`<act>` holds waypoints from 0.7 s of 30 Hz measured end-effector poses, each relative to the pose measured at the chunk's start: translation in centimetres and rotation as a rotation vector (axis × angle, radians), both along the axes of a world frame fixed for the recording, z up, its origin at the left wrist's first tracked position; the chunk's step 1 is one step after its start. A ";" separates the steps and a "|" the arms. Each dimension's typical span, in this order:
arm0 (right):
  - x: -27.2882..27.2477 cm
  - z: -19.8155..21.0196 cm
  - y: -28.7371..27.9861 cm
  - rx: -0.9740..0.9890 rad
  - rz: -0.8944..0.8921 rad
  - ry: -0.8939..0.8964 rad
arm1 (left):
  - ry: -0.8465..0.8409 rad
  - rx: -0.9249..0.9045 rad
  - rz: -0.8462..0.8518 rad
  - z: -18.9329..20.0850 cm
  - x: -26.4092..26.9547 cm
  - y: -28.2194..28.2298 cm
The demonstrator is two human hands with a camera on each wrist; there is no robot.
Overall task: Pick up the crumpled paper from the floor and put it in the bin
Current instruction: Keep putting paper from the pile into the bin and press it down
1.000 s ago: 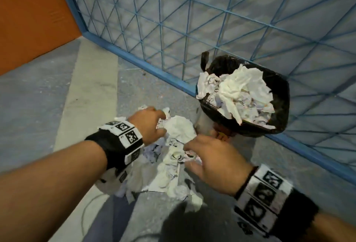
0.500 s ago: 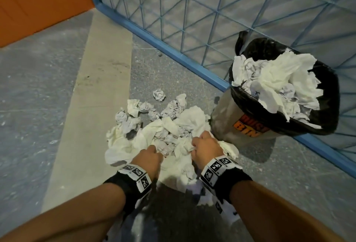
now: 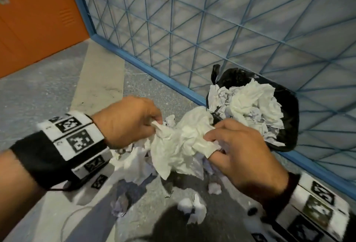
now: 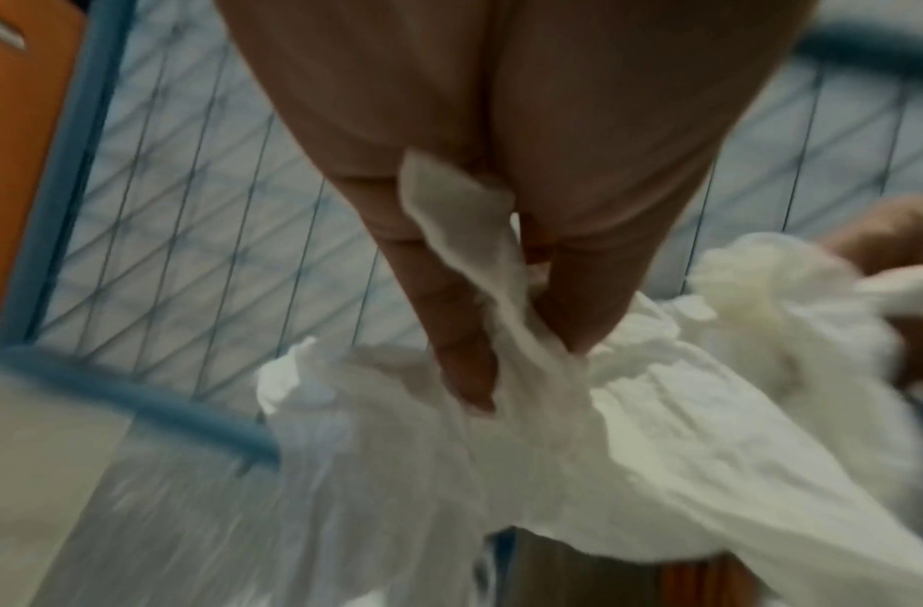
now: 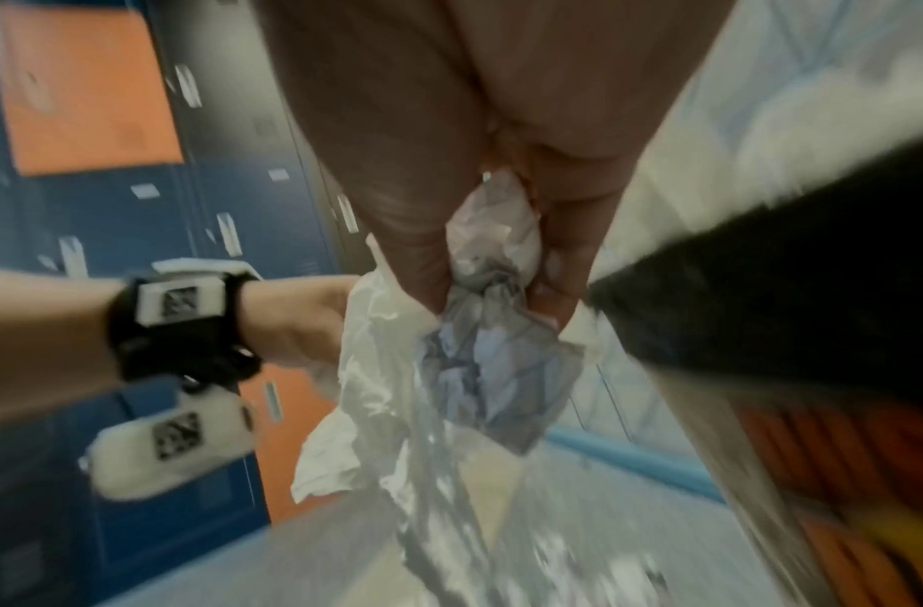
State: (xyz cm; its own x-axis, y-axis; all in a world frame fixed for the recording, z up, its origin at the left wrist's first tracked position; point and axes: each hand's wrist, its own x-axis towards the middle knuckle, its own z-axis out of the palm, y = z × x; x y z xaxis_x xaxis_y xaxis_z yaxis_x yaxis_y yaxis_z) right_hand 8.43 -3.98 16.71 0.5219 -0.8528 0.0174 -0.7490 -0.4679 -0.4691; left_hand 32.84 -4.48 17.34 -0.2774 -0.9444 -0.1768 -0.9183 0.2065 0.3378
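Beside the bin (image 3: 289,126), above the floor (image 3: 48,97): crumpled paper (image 3: 179,145), one bundle, pinched by left hand (image 3: 127,120) and right hand (image 3: 240,151). Risk: bin already heaped, so added paper may slide off; loose pieces may drop from the pinch

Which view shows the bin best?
The head view: the bin, black-lined and heaped with paper, shows whole beside the blue fence. The right wrist view catches only its blurred side; the left wrist view barely shows it.
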 end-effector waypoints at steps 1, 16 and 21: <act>-0.4 2.2 0.3 -0.058 -0.013 -0.045 | 0.034 -0.070 0.009 2.3 -0.4 -0.4; -8.2 0.2 -10.7 -0.126 -0.355 0.327 | -0.149 -0.128 -0.162 0.9 -17.4 -10.2; -8.0 -2.6 -12.3 0.144 -0.467 0.415 | -0.255 0.045 -0.169 -1.6 -18.1 -10.5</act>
State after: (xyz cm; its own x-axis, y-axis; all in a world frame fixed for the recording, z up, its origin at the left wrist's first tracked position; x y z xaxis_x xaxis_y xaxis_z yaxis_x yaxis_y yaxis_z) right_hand 0.41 -16.26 14.08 0.0336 -0.9707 -0.2379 -0.9915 -0.0024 -0.1301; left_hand 14.70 -14.94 15.79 -0.3716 -0.8782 -0.3012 -0.9284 0.3541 0.1131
